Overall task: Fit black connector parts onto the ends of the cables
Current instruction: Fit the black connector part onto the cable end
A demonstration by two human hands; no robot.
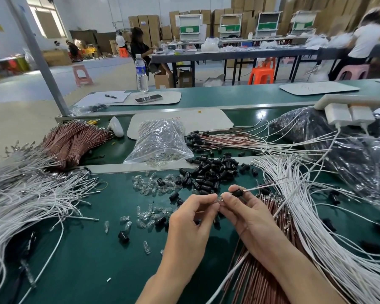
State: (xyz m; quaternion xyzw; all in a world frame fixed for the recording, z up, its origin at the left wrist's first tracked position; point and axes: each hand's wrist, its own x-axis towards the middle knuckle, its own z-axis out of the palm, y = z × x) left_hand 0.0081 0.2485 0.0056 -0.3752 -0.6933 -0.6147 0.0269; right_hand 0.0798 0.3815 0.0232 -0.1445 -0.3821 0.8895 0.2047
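My right hand pinches a black connector part with a white and a brown cable running out of it to the right. My left hand pinches a small clear bulb right at the connector's open end. A heap of loose black connector parts lies just beyond my hands on the green mat. Clear bulbs are scattered to the left of it. White cables and brown cables fan out under my right forearm.
A large bundle of white cables lies at the left, tied brown bundles behind it. A clear bag of bulbs and finished cables with connectors sit further back. Dark plastic bags fill the right. A water bottle stands on the far bench.
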